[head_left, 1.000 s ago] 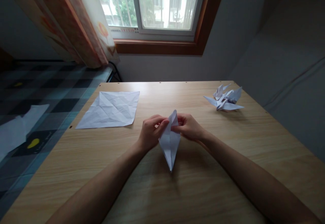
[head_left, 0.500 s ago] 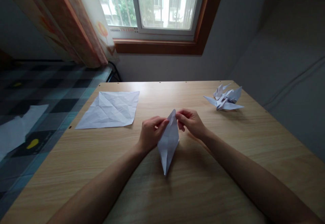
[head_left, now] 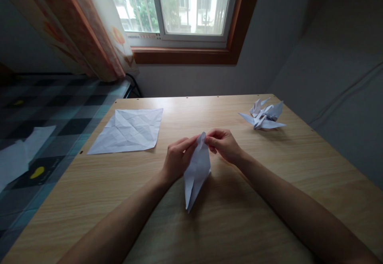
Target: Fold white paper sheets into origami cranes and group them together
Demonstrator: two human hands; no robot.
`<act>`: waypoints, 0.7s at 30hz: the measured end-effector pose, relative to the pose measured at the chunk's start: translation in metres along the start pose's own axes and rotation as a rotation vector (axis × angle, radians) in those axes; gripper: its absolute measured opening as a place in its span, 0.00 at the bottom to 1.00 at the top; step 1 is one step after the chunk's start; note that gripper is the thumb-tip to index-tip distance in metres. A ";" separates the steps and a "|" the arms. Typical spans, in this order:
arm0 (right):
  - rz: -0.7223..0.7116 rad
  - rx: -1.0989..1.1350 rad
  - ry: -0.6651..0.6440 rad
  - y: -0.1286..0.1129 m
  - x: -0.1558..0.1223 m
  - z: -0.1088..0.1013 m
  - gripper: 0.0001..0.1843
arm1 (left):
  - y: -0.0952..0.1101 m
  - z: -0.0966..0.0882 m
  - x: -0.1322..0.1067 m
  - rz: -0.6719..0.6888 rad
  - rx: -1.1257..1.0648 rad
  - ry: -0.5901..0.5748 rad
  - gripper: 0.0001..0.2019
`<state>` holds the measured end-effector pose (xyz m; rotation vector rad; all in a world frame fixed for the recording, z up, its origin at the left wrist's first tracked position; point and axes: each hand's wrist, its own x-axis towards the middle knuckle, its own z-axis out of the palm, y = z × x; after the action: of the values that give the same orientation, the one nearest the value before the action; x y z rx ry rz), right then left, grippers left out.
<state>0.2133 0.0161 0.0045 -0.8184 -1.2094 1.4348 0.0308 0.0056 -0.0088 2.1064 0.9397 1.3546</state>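
A half-folded white paper shape [head_left: 196,172], long and pointed, stands on the wooden table [head_left: 269,184] with its tip toward me. My left hand [head_left: 178,158] pinches its upper left edge. My right hand [head_left: 224,144] pinches the top point from the right. Both hands have their fingers closed on the paper.
A creased square sheet of white paper [head_left: 128,130] lies flat at the table's back left. Finished folded paper cranes [head_left: 265,116] sit at the back right. A checked bed cover [head_left: 44,124] with loose paper lies left of the table; a window and curtain are behind.
The paper shape has swung its lower tip leftward and toward me. My right hand has shifted up to the top point. The view has tilted slightly.
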 end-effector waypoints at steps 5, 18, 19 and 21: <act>0.043 0.045 -0.015 0.000 0.001 0.000 0.17 | -0.001 0.001 0.000 0.002 0.002 -0.011 0.14; 0.091 0.046 0.013 0.000 0.001 0.001 0.17 | 0.000 0.000 -0.001 0.039 0.003 -0.021 0.12; 0.085 0.042 0.014 0.000 0.001 0.001 0.16 | 0.000 0.000 -0.001 0.039 0.001 -0.021 0.12; 0.078 0.031 0.012 0.000 0.001 0.001 0.16 | 0.001 0.000 0.000 0.044 -0.002 -0.022 0.12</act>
<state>0.2120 0.0173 0.0048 -0.8599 -1.1538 1.5060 0.0307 0.0049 -0.0086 2.1478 0.8876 1.3503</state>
